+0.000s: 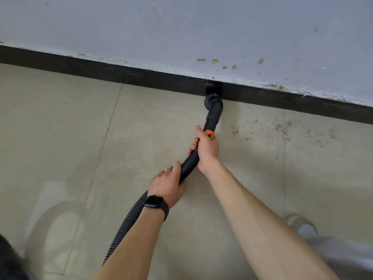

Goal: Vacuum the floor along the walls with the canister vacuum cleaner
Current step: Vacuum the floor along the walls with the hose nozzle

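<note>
Sweeping the brush nozzle (pixel 214 90) slowly along the black baseboard (pixel 141 74), at the far edge of the floor (pixel 60 128), should keep the bristles in the corner. The right hand (pixel 206 150) grips the black wand (pixel 212 116) by its orange collar; the left hand (pixel 167 183) holds it nearer, above the ribbed hose (pixel 125 229). Dirty specks (pixel 282 126) lie to the right.

Both hands (pixel 206 147) grip the black wand (pixel 210 122), its brush (pixel 214 90) against the baseboard (pixel 141 76).
</note>
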Tool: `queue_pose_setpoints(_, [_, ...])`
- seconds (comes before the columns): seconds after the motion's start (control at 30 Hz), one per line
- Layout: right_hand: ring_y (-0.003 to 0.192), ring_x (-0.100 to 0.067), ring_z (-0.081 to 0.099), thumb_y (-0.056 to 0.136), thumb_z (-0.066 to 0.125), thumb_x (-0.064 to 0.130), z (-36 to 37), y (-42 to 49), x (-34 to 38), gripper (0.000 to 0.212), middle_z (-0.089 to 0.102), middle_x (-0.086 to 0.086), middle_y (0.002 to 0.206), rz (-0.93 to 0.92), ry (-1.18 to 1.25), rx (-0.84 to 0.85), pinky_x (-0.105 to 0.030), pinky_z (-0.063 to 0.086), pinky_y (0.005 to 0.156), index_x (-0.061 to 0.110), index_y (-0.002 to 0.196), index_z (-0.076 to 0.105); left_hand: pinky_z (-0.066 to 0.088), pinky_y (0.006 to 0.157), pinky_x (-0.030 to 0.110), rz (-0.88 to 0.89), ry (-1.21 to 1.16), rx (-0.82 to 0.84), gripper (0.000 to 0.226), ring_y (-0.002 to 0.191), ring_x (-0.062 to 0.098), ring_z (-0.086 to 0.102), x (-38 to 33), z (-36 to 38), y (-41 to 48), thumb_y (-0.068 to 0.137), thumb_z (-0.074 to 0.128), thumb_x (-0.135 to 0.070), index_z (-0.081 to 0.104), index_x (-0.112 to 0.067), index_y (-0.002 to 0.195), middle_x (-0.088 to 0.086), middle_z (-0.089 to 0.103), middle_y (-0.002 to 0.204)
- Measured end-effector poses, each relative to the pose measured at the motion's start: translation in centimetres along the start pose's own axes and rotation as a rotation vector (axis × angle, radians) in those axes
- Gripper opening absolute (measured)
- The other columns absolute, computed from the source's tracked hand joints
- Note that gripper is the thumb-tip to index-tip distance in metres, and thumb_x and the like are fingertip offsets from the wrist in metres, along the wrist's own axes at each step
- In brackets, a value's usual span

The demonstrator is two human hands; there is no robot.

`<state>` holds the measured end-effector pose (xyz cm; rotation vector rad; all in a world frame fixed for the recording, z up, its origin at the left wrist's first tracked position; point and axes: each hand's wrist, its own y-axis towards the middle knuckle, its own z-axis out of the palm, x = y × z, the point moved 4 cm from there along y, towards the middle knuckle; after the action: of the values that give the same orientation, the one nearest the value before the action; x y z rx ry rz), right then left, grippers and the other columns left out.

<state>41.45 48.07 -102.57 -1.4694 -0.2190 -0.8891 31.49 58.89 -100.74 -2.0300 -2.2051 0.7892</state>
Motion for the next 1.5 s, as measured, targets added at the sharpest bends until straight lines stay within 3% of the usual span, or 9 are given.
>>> queue_pose_setpoints(0.13, [0.04, -0.015, 0.046, 0.095, 0.073, 0.033, 2.7, -0.1, -0.6, 0.033, 0.052, 0.0, 0.06, -0.034, -0.086, -0.037, -0.03, 0.047, 0.049, 0.009, 0.101, 0.052, 0.036, 0.055, 0.031, -0.029, -0.075, 0.012, 0.027, 0.065, 0.026, 0.047, 2.6, -1.3, 0.5, 0.091, 0.051, -0.034, 0.036, -0.02, 0.107, -0.004, 0.051, 0.081])
queue_pose_setpoints(0.23, [0.039, -0.013, 0.05, 0.095, 0.072, 0.042, 2.6, -0.9, -0.5, 0.044, 0.055, -0.002, 0.065, -0.03, -0.136, -0.086, -0.029, 0.049, 0.049, 0.006, 0.113, 0.054, 0.039, 0.056, 0.032, -0.012, -0.085, 0.061, 0.028, 0.067, 0.029, 0.053, 2.3, -1.6, -0.1, 0.09, 0.051, -0.035, 0.036, -0.02, 0.108, -0.002, 0.055, 0.082])
queue_pose_setpoints(0.33, [0.04, -0.013, 0.05, 0.094, 0.072, 0.044, 0.1, -2.6, -1.3, 0.042, 0.054, -0.003, 0.067, -0.013, -0.132, -0.15, -0.029, 0.049, 0.048, 0.01, 0.107, 0.051, 0.04, 0.058, 0.033, 0.029, -0.08, 0.153, 0.028, 0.079, 0.032, 0.062, 1.2, -1.1, -2.0, 0.091, 0.051, -0.036, 0.035, -0.021, 0.109, 0.001, 0.061, 0.091])
queue_pose_setpoints(0.5, [0.042, -0.016, 0.046, 0.097, 0.071, 0.04, -3.3, -6.8, -3.0, 0.037, 0.05, -0.001, 0.063, 0.037, -0.016, -0.18, -0.029, 0.048, 0.049, 0.013, 0.105, 0.046, 0.043, 0.06, 0.033, 0.104, -0.097, 0.256, 0.026, 0.078, 0.025, 0.062, 1.0, -0.5, -6.0, 0.091, 0.049, -0.039, 0.032, -0.026, 0.104, -0.005, 0.058, 0.088])
queue_pose_setpoints(0.8, [0.044, -0.017, 0.044, 0.096, 0.071, 0.034, -11.0, -11.3, -4.4, 0.028, 0.047, 0.0, 0.06, 0.084, 0.331, -0.429, -0.027, 0.043, 0.048, 0.016, 0.092, 0.05, 0.045, 0.068, 0.034, 0.4, 0.07, 0.338, 0.035, 0.096, 0.026, 0.062, -2.8, 0.2, -8.1, 0.092, 0.048, -0.038, 0.037, -0.022, 0.121, -0.001, 0.06, 0.11])
queue_pose_setpoints(1.03, [0.039, -0.013, 0.042, 0.095, 0.069, 0.037, -17.0, -9.5, -1.6, 0.032, 0.048, 0.001, 0.06, 0.045, 0.336, -0.467, -0.021, 0.038, 0.044, 0.019, 0.079, 0.048, 0.039, 0.068, 0.036, 0.474, 0.099, 0.304, 0.039, 0.104, 0.03, 0.06, -10.0, 2.1, -8.4, 0.097, 0.045, -0.031, 0.034, -0.016, 0.131, 0.005, 0.058, 0.121])
queue_pose_setpoints(1.3, [0.04, -0.012, 0.042, 0.098, 0.065, 0.036, -22.1, -9.1, 1.9, 0.034, 0.049, 0.003, 0.061, -0.011, 0.335, -0.507, -0.025, 0.037, 0.049, 0.017, 0.076, 0.048, 0.037, 0.063, 0.036, 0.54, 0.154, 0.226, 0.035, 0.096, 0.031, 0.061, -16.0, 4.0, -7.6, 0.096, 0.047, -0.022, 0.034, -0.014, 0.128, 0.008, 0.06, 0.115])
queue_pose_setpoints(1.5, [0.041, -0.012, 0.041, 0.097, 0.068, 0.036, -24.4, -8.5, 1.8, 0.034, 0.048, 0.003, 0.061, -0.028, 0.369, -0.481, -0.023, 0.038, 0.044, 0.017, 0.076, 0.049, 0.036, 0.064, 0.036, 0.562, 0.182, 0.147, 0.035, 0.096, 0.031, 0.06, -17.3, 5.9, -7.1, 0.095, 0.047, -0.025, 0.035, -0.015, 0.127, 0.007, 0.06, 0.113])
